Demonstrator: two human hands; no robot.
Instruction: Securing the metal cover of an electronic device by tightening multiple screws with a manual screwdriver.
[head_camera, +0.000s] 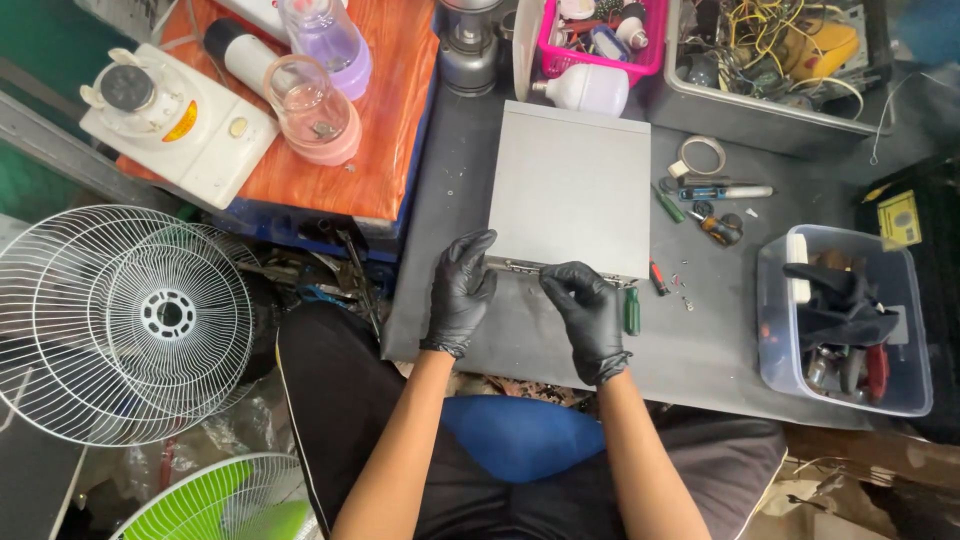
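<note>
Both forearms reach up from the bottom of the view over my dark lap and a blue cushion (520, 435). My left hand (462, 290), in a black glove, is curled over the near edge of a flat grey metal case (570, 185), fingers bent and pressing on its rim. My right hand (590, 315), also gloved in black, is half closed, its fingertips pinched down on the same near edge just beside the left; whether it grips a small part there I cannot tell.

That case lies flat on the dark counter (690, 350), roughly in its middle, square-cornered, plain and matt, with a strip of ports or hinges along the edge I am touching. A green-handled screwdriver (632, 312) lies just right of my right hand.

Further right stands a clear plastic tub (905, 330) full of dark tools, and behind it a small yellow card (899, 219) lies on the counter. Past the case are a roll of tape (703, 152), a white bulb (590, 90) and a pink basket (598, 52) of small parts. On the orange wooden board to the left sit a white blender base (185, 125) with a round yellow-and-red label and two clear pink-trimmed jars. A white fan guard (125, 320) stands at far left.
</note>
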